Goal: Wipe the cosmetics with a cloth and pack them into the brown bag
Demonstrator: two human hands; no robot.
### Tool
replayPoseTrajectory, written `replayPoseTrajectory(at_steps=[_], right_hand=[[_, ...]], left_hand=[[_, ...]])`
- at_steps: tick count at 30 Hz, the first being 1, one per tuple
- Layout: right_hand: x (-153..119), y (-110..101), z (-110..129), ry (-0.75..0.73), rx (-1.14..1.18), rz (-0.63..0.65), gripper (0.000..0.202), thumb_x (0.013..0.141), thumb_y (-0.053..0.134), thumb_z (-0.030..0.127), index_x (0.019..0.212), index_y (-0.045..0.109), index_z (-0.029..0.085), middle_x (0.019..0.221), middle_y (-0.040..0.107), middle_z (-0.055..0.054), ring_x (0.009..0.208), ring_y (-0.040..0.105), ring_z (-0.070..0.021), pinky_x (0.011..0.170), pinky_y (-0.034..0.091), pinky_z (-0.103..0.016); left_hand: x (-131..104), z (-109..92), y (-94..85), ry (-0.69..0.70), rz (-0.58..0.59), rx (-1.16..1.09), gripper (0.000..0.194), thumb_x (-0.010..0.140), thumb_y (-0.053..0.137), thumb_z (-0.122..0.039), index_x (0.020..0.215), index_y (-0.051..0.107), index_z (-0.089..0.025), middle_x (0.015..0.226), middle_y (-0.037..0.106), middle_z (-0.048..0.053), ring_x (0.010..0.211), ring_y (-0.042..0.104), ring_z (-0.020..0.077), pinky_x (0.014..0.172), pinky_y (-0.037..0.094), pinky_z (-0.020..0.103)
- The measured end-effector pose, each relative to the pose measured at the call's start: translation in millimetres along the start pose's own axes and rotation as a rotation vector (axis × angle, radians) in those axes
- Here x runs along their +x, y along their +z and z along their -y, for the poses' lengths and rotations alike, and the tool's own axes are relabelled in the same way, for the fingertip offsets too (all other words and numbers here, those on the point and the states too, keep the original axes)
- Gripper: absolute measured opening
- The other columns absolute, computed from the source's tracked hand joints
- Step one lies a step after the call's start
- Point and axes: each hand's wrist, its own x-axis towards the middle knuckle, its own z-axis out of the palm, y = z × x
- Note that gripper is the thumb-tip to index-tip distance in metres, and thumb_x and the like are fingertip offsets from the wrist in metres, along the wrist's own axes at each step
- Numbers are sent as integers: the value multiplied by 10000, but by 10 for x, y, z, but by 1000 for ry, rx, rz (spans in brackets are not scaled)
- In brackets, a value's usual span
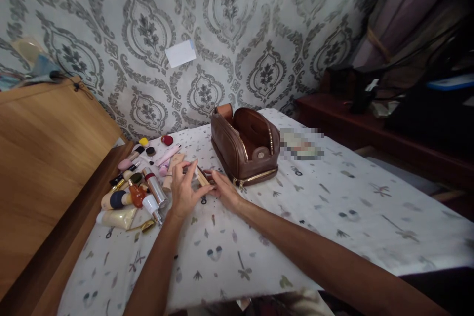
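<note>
Between my two hands is a small flat beige case with a dark edge (202,176); its exact kind is not clear. My left hand (184,190) pinches it from the left, thumb and fingers closed around it. From the right, my right hand (226,192) has its fingertips on the case's near right edge. Just behind and to the right stands a brown leather toiletry bag (224,140), its top unzipped and its inside showing. Left of my left hand lie a silver tube with a red band (154,186), an orange bottle (137,194) and a cream squeeze tube (117,218).
Several more cosmetics, among them a pink makeup sponge (125,164) and a red round item (167,140), spread along the left side of the patterned cloth (229,256). A wooden panel (48,158) borders the left. A blurred-out flat item (301,144) lies right of the bag.
</note>
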Motion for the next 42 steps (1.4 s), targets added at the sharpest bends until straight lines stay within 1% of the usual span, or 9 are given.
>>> replayPoseTrajectory(at_steps=[6,12,17,21,25,30,34,37,42], right_hand=[[35,-62,-51,21,43,-15,420,685,829,428,1004,666,208,955,689,-30,824,667,-167,760,577,-332],[44,-55,31,59,144,16,368,683,856,316,953,651,173,870,705,-24,750,686,-137,722,606,-294],[40,-48,109,122,152,35,325,674,867,258,914,676,152,860,720,-21,762,684,-120,705,595,-241],[40,-58,116,142,218,15,338,661,878,266,888,642,185,867,737,-8,768,700,-138,761,591,-308],[42,-57,116,161,262,-2,328,669,865,359,832,632,195,831,741,-2,785,714,-166,820,566,-345],[12,-18,132,121,162,-42,279,630,872,277,774,649,191,799,723,8,719,653,-128,683,520,-259],[-40,54,149,123,75,-31,376,567,888,191,866,660,187,789,703,20,684,623,-109,634,494,-223],[-61,97,160,112,54,-32,517,536,890,134,975,635,231,841,693,47,682,616,-92,628,493,-202],[-42,81,149,78,64,-42,593,580,874,144,1083,594,288,888,689,51,721,639,-110,636,497,-223]], left_hand=[[17,-14,3,16,42,8,742,778,725,-427,1434,442,-224,1233,471,135,1221,465,328,1037,412,504],[35,22,9,-2,-60,-139,405,873,633,-352,1253,623,-213,1082,555,96,1081,564,251,970,470,407],[33,25,17,-152,-100,-249,259,869,636,-344,1097,700,-239,998,603,62,994,606,230,891,500,366],[49,-13,35,-226,-139,-343,202,840,662,-320,1018,722,-243,940,629,48,962,615,222,876,497,349],[62,-12,49,-330,-168,-464,188,827,662,-304,980,728,-219,948,672,58,946,625,220,863,484,335],[44,100,93,-559,-203,-649,233,813,667,-343,995,718,-207,1009,709,61,950,635,224,844,473,318],[39,109,137,-639,-279,-677,244,782,688,-348,967,707,-190,985,705,64,944,630,225,874,462,326],[36,23,149,-615,-286,-650,221,800,662,-334,964,704,-192,989,696,63,973,623,229,892,458,332],[19,-124,114,-468,-194,-692,269,835,618,-315,1066,716,-217,1051,663,66,1056,596,234,953,436,339]])
